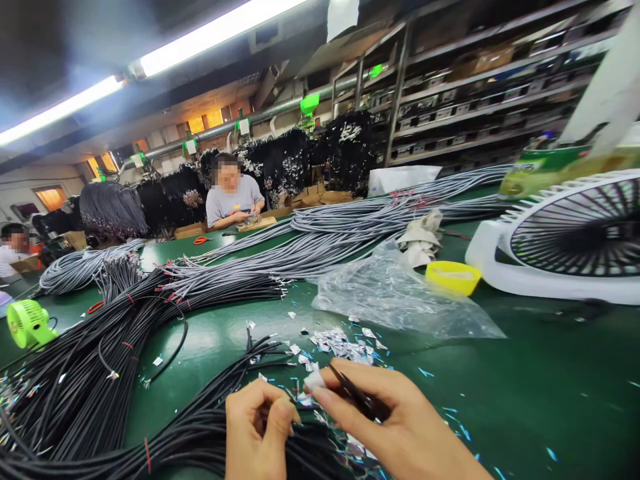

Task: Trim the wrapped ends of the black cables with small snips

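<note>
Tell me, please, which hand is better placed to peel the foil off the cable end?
Probably the right hand: it holds tweezers with the tips at the foil. The left hand pinches the cable just behind that end, steadying it.

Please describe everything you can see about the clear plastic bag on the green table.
The clear plastic bag is thin, transparent film, crumpled and lying flat on the green table. It looks empty, though that is hard to tell. A yellow dish sits at its far right edge, grey cables run behind it, and paper scraps lie before it. No hand touches it.
</note>
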`<state>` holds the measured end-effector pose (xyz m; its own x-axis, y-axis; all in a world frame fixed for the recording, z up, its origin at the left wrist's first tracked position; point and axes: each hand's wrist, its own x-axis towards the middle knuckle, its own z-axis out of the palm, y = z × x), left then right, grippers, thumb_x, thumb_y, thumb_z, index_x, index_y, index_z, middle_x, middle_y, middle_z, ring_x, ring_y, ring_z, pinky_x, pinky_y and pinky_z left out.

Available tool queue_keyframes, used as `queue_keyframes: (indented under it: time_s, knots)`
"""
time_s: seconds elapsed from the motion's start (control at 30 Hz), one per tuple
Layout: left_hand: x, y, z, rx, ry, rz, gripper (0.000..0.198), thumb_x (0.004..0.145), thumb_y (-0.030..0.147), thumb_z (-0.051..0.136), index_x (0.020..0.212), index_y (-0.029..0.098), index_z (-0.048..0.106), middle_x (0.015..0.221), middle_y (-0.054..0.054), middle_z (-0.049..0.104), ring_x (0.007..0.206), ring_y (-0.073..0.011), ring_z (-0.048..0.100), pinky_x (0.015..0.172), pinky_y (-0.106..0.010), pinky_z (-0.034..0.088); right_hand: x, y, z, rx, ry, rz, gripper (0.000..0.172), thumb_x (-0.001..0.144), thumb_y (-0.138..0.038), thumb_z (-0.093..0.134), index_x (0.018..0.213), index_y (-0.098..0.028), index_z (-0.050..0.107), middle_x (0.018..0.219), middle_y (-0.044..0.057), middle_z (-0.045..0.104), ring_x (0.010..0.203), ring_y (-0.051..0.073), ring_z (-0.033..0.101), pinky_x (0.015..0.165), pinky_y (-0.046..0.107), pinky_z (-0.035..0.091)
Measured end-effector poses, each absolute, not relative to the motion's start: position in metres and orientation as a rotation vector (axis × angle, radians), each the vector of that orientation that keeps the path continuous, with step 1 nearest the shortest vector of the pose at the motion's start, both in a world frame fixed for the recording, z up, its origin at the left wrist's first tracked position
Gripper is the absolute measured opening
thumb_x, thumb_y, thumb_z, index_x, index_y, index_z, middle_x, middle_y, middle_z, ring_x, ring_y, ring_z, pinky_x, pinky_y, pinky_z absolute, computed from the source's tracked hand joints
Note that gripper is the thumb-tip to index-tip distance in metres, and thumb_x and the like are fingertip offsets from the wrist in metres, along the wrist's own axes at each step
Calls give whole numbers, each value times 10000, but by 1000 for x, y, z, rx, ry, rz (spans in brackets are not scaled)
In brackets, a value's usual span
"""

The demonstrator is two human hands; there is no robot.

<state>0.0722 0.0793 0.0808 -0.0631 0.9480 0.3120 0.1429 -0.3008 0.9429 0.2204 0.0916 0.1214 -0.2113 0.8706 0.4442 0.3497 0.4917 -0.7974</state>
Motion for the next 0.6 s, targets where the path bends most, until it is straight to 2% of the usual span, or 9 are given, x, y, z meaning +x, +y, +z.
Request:
queue_keyframes:
  time_s: [0.2, 0.33, 0.47, 0.6]
  knots:
    - [70, 77, 81, 1720, 1216, 1396, 501, 831, 563, 477, 558, 157, 586, 530, -20, 514, 517, -134, 434, 522, -244, 318, 220, 90, 125, -1079, -1760, 765, 272, 795, -291, 472, 540, -201, 442, 513, -40, 409, 482, 120, 393, 431, 222, 352]
    - [68, 76, 80, 1755, 1212, 1367, 491, 835, 548, 482, 557, 158, 588, 530, -19, 512, 525, -135, 433, 532, -245, 317, 218, 91, 126, -1043, -1780, 766, 271, 804, -295, 473, 549, -201, 458, 517, -35, 445, 487, 124, 420, 438, 218, 373]
    - [68, 78, 80, 1570, 1179, 1373, 509, 810, 598, 482, 569, 155, 551, 519, 9, 442, 475, -108, 370, 491, -229, 320, 219, 90, 121, -984, -1774, 506, 308, 869, -264, 479, 566, -205, 473, 525, -36, 476, 478, 122, 444, 434, 217, 376]
    - [69, 79, 81, 1438, 1152, 1383, 504, 782, 603, 528, 562, 149, 519, 513, 34, 386, 450, -80, 322, 459, -205, 303, 223, 87, 111, -872, -1861, 235, 141, 853, -120, 487, 774, -211, 561, 637, -13, 571, 547, 135, 547, 511, 228, 441]
